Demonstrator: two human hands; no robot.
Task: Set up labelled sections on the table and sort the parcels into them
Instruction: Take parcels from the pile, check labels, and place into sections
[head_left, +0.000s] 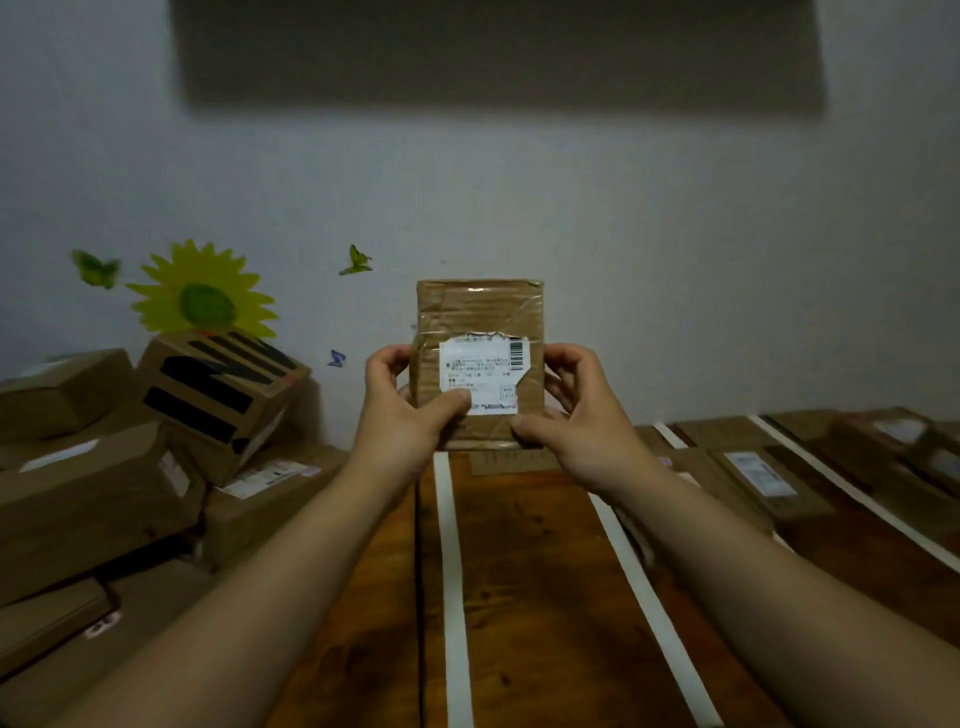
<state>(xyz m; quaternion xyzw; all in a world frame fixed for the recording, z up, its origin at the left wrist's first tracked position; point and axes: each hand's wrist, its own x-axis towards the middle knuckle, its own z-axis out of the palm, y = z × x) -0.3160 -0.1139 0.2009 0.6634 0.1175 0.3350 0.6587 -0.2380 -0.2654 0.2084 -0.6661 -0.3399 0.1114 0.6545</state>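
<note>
Above the tabletop (524, 597), both hands gripped a small taped parcel (480, 312), held upright with its white label facing the camera. The left hand (410, 410) closed on its left edge, thumb on the label; the right hand (582, 421) clasped the right edge. Both forearms extended forward, raised.

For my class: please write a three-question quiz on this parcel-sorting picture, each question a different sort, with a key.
1. True or false: both hands hold the small parcel above the table.
2. Which side is the unsorted pile of boxes on? A) the person's left B) the person's right
3. Fill in: white ___ strips divide the table.

Key: 1 true, left hand and right hand grip its sides. 2 A. 3 tape.
</note>
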